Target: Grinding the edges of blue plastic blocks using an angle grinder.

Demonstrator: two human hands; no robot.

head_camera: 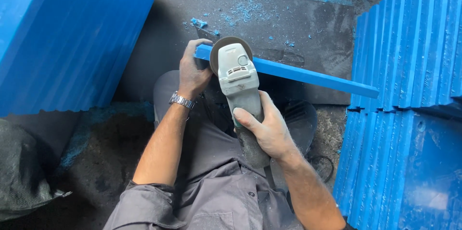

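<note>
In two hands (192,73): one grinder (238,83).

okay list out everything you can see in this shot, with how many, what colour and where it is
angle grinder: one, pale grey, centre, disc at the strip's left end
strip: one, blue, lying across the dark slab
dark slab: one, charcoal, top centre
shavings: many, blue, scattered on the slab
stacked strips: many, blue, on edge at right
stacked sheets: several, blue, upper left
wristwatch: one, silver, left wrist
left hand: gripping the strip's left end
right hand: gripping the grinder's body
</note>
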